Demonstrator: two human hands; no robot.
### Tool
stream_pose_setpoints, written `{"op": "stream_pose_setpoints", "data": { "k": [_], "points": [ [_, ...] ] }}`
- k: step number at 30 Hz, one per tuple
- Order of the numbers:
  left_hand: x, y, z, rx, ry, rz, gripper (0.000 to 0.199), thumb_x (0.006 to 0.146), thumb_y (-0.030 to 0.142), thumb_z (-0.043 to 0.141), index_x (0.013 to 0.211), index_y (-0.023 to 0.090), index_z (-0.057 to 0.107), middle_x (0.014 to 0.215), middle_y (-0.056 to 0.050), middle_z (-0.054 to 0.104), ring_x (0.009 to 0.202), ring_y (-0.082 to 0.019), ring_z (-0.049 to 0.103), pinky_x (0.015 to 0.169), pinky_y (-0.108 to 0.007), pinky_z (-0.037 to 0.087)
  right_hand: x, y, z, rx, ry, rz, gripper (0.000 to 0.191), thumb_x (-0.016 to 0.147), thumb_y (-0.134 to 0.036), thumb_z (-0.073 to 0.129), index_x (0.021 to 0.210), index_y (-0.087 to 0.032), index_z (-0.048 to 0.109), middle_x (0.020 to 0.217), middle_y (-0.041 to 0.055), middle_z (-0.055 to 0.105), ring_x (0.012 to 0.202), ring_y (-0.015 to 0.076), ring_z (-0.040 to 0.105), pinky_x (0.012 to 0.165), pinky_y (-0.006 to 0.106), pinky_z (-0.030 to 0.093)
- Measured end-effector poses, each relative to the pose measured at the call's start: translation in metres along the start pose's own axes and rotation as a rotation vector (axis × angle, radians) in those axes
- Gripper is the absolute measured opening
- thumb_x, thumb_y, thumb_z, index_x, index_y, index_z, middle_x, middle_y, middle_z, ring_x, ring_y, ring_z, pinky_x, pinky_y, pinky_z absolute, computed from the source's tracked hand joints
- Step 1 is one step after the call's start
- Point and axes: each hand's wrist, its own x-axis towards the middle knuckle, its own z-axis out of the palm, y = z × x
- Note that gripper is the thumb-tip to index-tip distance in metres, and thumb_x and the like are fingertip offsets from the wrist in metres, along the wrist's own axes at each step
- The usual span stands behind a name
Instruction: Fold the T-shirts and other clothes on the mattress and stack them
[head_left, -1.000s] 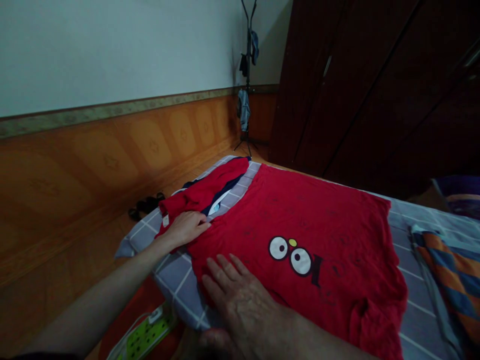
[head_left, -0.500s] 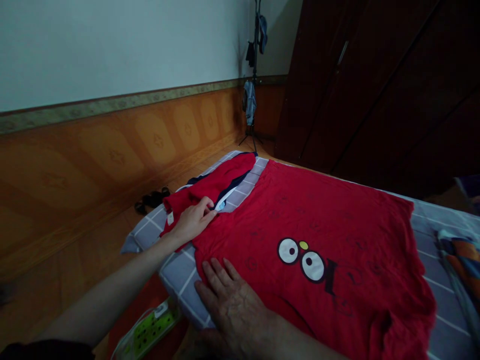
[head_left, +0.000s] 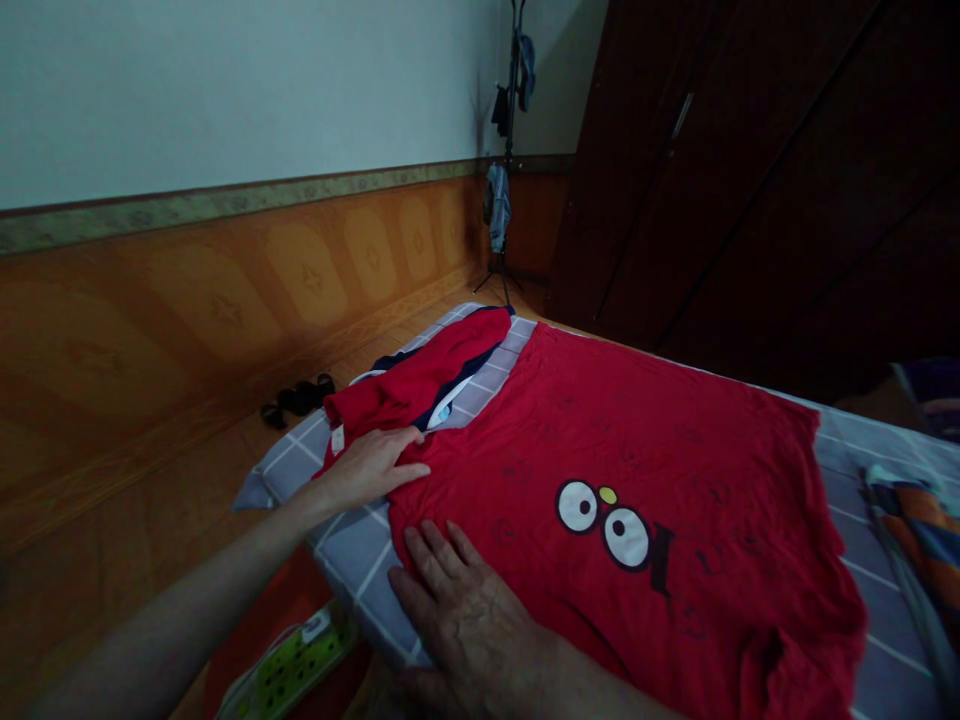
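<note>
A red shirt [head_left: 675, 430] with a printed pair of cartoon eyes lies spread over the grey checked bedding [head_left: 360, 570]. My right hand [head_left: 476, 610] rests on its near left edge, fingers spread and lying flat. At the shirt's upper left part is my left hand [head_left: 379, 465], its thumb and fingers apart, with nothing gripped between them. Just beyond that hand lies a second red garment [head_left: 427, 375] with navy and white trim, a white tag at its near end.
A green power strip [head_left: 300, 665] sits below the bed's near edge. Black footwear [head_left: 300, 397] is on the floor at left. A coat rack [head_left: 510, 130] with hanging items stands in the far corner beside a dark wardrobe [head_left: 735, 180]. Folded multicoloured cloth [head_left: 919, 530] lies at right.
My left hand has moved slightly toward me and down, off the trim of the second garment, and its thumb and fingers have parted. My right hand stays in place.
</note>
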Motion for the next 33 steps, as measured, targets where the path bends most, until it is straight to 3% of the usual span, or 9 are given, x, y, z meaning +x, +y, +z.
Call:
{"op": "stream_pose_setpoints", "data": {
  "k": [3,9,13,15,17,20,23,29,33],
  "points": [
    [-0.002,-0.001,0.004,0.037,0.006,-0.020,0.021,0.087,0.030,0.049,0.103,0.019,0.059,0.104,-0.006,0.067,0.097,-0.022,0.061,0.085,-0.032,0.043,0.000,-0.005,-0.010,0.075,-0.011,0.043,0.073,0.090,-0.058,0.040,0.145,-0.012,0.028,0.153,0.0164,0.013,0.141,0.0286,0.006,0.114,0.047,0.010],
    [-0.001,0.014,0.000,-0.020,0.164,-0.004,0.022,0.086,0.020,0.046,0.104,0.021,0.059,0.106,-0.004,0.065,0.098,-0.019,0.060,0.089,-0.031,0.045,0.001,-0.007,-0.015,0.071,-0.006,0.099,0.074,0.090,-0.058,0.039,0.145,-0.009,0.028,0.152,0.0186,0.017,0.140,0.0321,0.008,0.114,0.050,0.009],
    [-0.010,0.036,0.008,0.045,0.115,0.183,0.034,0.088,0.012,0.038,0.116,0.022,0.056,0.115,-0.005,0.060,0.104,-0.018,0.058,0.093,-0.032,0.044,0.001,-0.008,-0.022,-0.004,0.028,0.087,0.052,0.087,-0.045,0.051,0.128,-0.012,0.052,0.139,0.0169,0.044,0.128,0.0320,0.039,0.106,0.045,0.032],
    [-0.019,0.045,0.016,0.033,0.035,0.274,0.039,0.088,0.012,0.040,0.124,0.023,0.050,0.121,-0.005,0.058,0.110,-0.018,0.055,0.096,-0.032,0.043,-0.001,-0.007,-0.036,0.006,0.096,0.132,0.030,0.087,-0.034,0.053,0.109,-0.016,0.062,0.118,0.0107,0.061,0.107,0.0241,0.057,0.092,0.036,0.044],
    [-0.028,0.051,0.024,-0.010,-0.052,0.322,0.045,0.087,0.014,0.046,0.131,0.023,0.044,0.127,-0.005,0.056,0.117,-0.018,0.052,0.100,-0.032,0.042,-0.007,-0.002,-0.052,0.053,0.219,0.174,0.021,0.088,-0.025,0.049,0.102,-0.019,0.063,0.102,0.0051,0.067,0.092,0.0173,0.062,0.083,0.028,0.046],
    [-0.038,0.055,0.026,-0.039,-0.119,0.329,0.053,0.086,0.020,0.054,0.136,0.022,0.038,0.132,-0.006,0.052,0.122,-0.019,0.047,0.105,-0.033,0.038,-0.016,0.013,-0.072,0.073,0.414,0.283,0.024,0.089,-0.024,0.045,0.102,-0.021,0.065,0.095,0.0032,0.069,0.085,0.0157,0.064,0.075,0.026,0.046],
    [-0.043,0.052,0.020,-0.007,-0.105,0.295,0.064,0.083,0.023,0.059,0.140,0.025,0.032,0.137,-0.006,0.047,0.126,-0.022,0.042,0.107,-0.038,0.035,-0.018,0.034,-0.083,0.039,0.506,0.437,0.027,0.087,-0.029,0.046,0.098,-0.019,0.068,0.089,0.0050,0.071,0.078,0.0181,0.065,0.068,0.027,0.045],
    [-0.051,0.035,0.021,0.049,-0.113,0.191,0.073,0.074,0.009,0.050,0.142,0.028,0.030,0.142,-0.007,0.040,0.128,-0.023,0.040,0.106,-0.041,0.036,0.013,0.073,-0.099,0.058,0.373,0.691,0.042,0.089,-0.043,0.042,0.068,-0.016,0.065,0.063,0.0034,0.062,0.061,0.0141,0.058,0.051,0.022,0.034],
    [-0.057,0.028,0.027,0.098,-0.106,0.178,0.069,0.072,0.005,0.045,0.137,0.028,0.037,0.139,-0.005,0.041,0.123,-0.022,0.044,0.103,-0.038,0.039,0.044,0.091,-0.100,0.056,0.339,0.792,0.053,0.087,-0.058,0.037,0.068,-0.016,0.065,0.060,0.0046,0.060,0.060,0.0149,0.058,0.051,0.022,0.035]
  ]
}}
